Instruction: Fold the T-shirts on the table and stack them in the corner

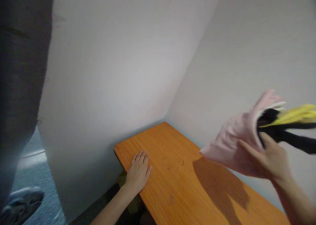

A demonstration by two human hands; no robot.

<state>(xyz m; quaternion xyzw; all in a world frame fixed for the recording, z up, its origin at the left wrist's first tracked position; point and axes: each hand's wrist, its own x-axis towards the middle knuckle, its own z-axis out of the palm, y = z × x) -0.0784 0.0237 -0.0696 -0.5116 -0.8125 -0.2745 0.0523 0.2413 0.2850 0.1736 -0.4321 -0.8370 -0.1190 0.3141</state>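
My left hand (138, 172) lies flat on the near left end of an orange wooden table (177, 172), fingers stretched out, holding nothing. My right hand (270, 156) is raised above the table's right part, its fingers closed on a bundle of cloth. The bundle is a pale pink piece (234, 142) hanging toward the table, with a black piece (286, 134) and a yellow piece (296, 114) sticking out to the right. The pink cloth throws a shadow on the tabletop.
The table stands in a corner between two plain white walls (118, 70). A dark grey curtain or fabric (19, 70) hangs at the far left. Blue-grey floor (41, 198) shows below it, with a dark shape, perhaps a shoe (22, 202).
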